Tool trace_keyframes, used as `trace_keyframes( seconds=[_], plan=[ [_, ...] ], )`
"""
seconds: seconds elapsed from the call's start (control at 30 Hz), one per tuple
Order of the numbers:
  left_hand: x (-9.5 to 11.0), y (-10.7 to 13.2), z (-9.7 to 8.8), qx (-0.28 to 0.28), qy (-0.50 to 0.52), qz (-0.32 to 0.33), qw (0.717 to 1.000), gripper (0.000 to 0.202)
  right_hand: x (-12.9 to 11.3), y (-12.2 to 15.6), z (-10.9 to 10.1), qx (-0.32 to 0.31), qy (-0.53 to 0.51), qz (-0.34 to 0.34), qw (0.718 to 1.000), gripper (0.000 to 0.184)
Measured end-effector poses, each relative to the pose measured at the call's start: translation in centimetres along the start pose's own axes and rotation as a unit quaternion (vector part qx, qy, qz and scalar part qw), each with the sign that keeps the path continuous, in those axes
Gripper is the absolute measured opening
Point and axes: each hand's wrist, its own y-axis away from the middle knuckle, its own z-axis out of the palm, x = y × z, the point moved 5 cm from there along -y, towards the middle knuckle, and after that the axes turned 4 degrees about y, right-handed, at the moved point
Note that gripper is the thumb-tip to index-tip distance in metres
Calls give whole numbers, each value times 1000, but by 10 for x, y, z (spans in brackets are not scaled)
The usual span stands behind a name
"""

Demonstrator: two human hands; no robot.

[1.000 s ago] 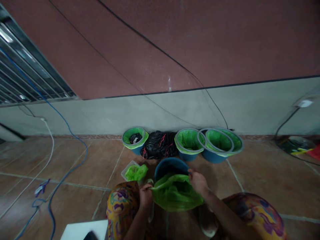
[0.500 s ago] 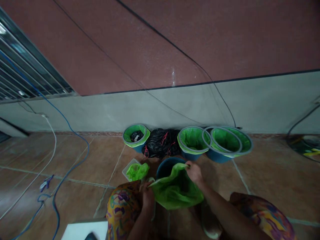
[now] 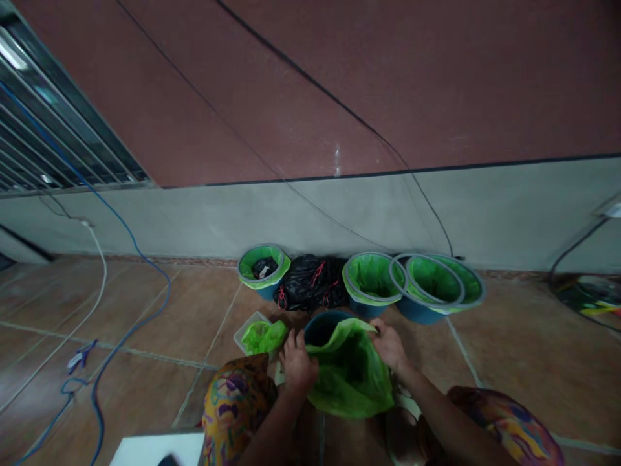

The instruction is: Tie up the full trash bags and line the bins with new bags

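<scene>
A green plastic bin bag (image 3: 352, 378) hangs with its mouth spread wide between my hands. My right hand (image 3: 389, 348) pinches the bag's rim at the upper right. At the bag's left edge is my left hand (image 3: 297, 364), back towards me, fingers pointing up and slightly bent; its thumb side presses against the plastic, and the grip itself is partly hidden. Just behind the bag stands a blue bin (image 3: 320, 329), its front covered by the bag. Left of my left hand, a clear plastic tub (image 3: 241, 336) holds crumpled green bags (image 3: 266, 336).
Along the wall stand a green-lined bin (image 3: 264, 283) with something black inside, black tied rubbish bags (image 3: 310, 285), and more green-lined bins (image 3: 371, 288) with grey rings (image 3: 460, 278). A blue hose (image 3: 126, 336) crosses the tiled floor. A white board (image 3: 155, 446) lies front left.
My left hand has moved up and right along the bag, its fingers now stretched beside the blue bin. My right hand still grips the rim, slightly lower and further right. The bag's mouth gapes wider.
</scene>
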Motion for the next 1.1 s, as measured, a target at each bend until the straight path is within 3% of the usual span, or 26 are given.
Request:
trace_keyframes(
  seconds=[0.1, 0.23, 0.3, 0.4, 0.57, 0.67, 0.73, 0.8, 0.87, 0.93, 1.0, 1.1],
  plan=[
    [38, -13, 4, -78, -38, 78, 993, 74, -16, 2, 1, -3, -96, -42, 994, 17],
    [53, -37, 12, -148, -119, 88, 978, 41, -23, 2, -1, -25, -102, -89, 990, 13],
    [49, -49, 5, -134, -149, 78, 977, 28, -14, 0, -9, 15, -8, -87, 996, 9],
    [40, -65, -15, -74, -158, 63, 983, 28, 9, -2, -23, 64, 186, -33, 980, 17],
    [28, -68, -36, -17, -156, 38, 987, 26, 19, 1, -22, -2, 294, 18, 956, 29],
    [28, -60, -31, -29, -153, 49, 987, 26, -4, 5, -16, -44, 353, 29, 934, 43],
    [32, -54, -25, -48, -156, 76, 984, 28, -33, 5, -12, -36, 375, -19, 926, 66],
    [40, -48, -21, -64, -155, 111, 980, 29, -67, 5, -4, -38, 355, -98, 929, 74],
    [49, -43, -20, -71, -150, 135, 977, 30, -97, 5, 11, -73, 326, -179, 925, 67],
    [57, -41, -20, -71, -144, 147, 976, 33, -115, 4, 26, -111, 317, -236, 912, 48],
    [59, -41, -21, -75, -149, 152, 974, 35, -117, -1, 34, -125, 320, -226, 912, 28],
    [46, -43, -23, -98, -180, 129, 970, 35, -92, -14, 25, -101, 321, -137, 932, 35]
  ],
)
